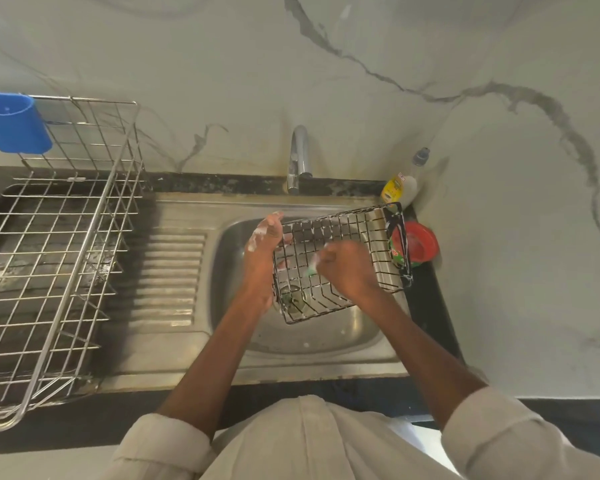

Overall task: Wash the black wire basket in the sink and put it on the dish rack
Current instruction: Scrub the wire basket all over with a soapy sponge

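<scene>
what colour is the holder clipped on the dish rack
Blue holder, on the dish rack in the head view.

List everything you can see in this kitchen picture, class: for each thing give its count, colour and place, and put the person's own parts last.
wire basket: one, black, soapy, held over the sink
sink: one, steel, centre
tap: one, chrome, behind the sink
dish rack: one, silver wire, left of the sink
holder: one, blue, on the rack's back left corner
bottle: one, yellow label, back right corner
tub: one, red and green, right of the sink
scrubber: one, green, in the right hand, mostly hidden
left hand: one, soapy, holds the basket's left edge
right hand: one, inside the basket, grips the scrubber
</scene>
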`<state>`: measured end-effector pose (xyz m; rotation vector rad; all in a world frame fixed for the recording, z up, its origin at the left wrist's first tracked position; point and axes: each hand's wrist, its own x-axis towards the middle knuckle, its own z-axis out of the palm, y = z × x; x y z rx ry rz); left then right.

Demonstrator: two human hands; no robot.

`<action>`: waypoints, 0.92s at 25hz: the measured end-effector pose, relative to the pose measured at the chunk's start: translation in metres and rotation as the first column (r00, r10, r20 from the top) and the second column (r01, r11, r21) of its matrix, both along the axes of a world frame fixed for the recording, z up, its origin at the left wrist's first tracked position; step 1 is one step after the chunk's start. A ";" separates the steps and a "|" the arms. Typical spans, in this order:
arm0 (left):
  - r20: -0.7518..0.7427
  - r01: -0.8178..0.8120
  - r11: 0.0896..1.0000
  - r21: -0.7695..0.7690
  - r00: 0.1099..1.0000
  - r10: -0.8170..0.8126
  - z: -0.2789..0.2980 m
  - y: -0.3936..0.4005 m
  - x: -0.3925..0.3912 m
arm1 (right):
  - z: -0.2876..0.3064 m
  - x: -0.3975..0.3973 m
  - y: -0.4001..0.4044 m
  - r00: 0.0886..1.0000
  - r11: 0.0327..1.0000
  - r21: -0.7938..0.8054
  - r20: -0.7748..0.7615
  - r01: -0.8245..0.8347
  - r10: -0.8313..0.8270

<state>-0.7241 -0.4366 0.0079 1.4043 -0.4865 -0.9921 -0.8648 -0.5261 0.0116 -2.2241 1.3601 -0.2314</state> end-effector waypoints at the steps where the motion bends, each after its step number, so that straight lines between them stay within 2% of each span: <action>1: 0.002 0.006 1.000 -0.003 1.000 -0.006 0.000 0.000 -0.002 | 0.002 0.007 -0.005 0.984 0.990 -0.057 0.125 0.132 -0.124; 3: -0.006 0.020 1.000 -0.016 1.000 -0.020 0.002 0.002 -0.003 | 0.007 0.016 -0.013 0.919 0.943 -0.089 0.271 0.320 -0.286; 4: -0.020 0.015 1.000 -0.018 1.000 -0.015 0.002 0.002 -0.003 | 0.008 0.015 -0.015 0.925 0.944 -0.095 0.249 0.317 -0.286; 6: -0.044 -0.010 1.000 -0.014 0.999 0.010 0.002 0.004 -0.001 | 0.003 0.003 -0.012 0.998 0.994 -0.085 -0.006 0.062 -0.063; 8: -0.040 -0.018 1.000 -0.009 0.999 0.017 0.002 0.005 0.001 | -0.005 -0.015 -0.004 0.952 0.985 0.027 -0.252 -0.171 0.172; 9: -0.039 -0.021 1.000 -0.006 0.999 0.020 0.003 0.006 0.002 | -0.008 -0.021 -0.004 0.939 0.981 0.027 -0.285 -0.191 0.190; 11: -0.034 -0.025 1.000 0.002 0.999 0.025 0.003 0.008 0.003 | -0.006 -0.025 -0.013 0.977 0.993 -0.061 -0.194 -0.105 0.091; 12: -0.027 -0.026 1.000 0.005 0.999 0.026 0.002 0.009 0.003 | -0.001 -0.024 -0.017 0.998 0.997 -0.070 -0.056 -0.013 0.009; 13: -0.024 -0.025 1.000 0.004 0.999 0.025 0.001 0.010 0.003 | 0.001 -0.021 -0.022 0.989 0.996 0.018 0.116 0.093 -0.094; 14: -0.025 -0.023 1.000 0.002 0.999 0.023 0.001 0.012 0.003 | 0.005 -0.018 -0.025 0.932 0.965 0.200 0.286 0.170 -0.224; 15: -0.028 -0.024 1.000 -0.001 0.999 0.024 0.003 0.012 0.004 | 0.008 -0.016 -0.025 0.834 0.883 0.425 0.399 0.199 -0.380; 16: -0.033 -0.029 1.000 0.000 0.999 0.029 0.004 0.011 0.005 | 0.012 -0.016 -0.024 0.734 0.766 0.616 0.433 0.183 -0.523; 17: -0.034 -0.037 0.999 0.000 0.999 0.037 0.005 0.011 0.005 | 0.015 -0.016 -0.022 0.656 0.659 0.737 0.425 0.150 -0.624; 18: -0.037 -0.045 0.999 -0.001 0.998 0.045 0.005 0.010 0.005 | 0.014 -0.019 -0.021 0.603 0.585 0.803 0.412 0.114 -0.683; 19: -0.042 -0.052 0.999 -0.003 0.998 0.052 0.006 0.010 0.005 | 0.014 -0.020 -0.019 0.574 0.553 0.829 0.413 0.085 -0.707; 23: -0.079 -0.046 0.999 -0.012 0.996 0.045 0.005 0.011 0.003 | 0.010 -0.019 -0.014 0.620 0.642 0.747 0.422 0.175 -0.661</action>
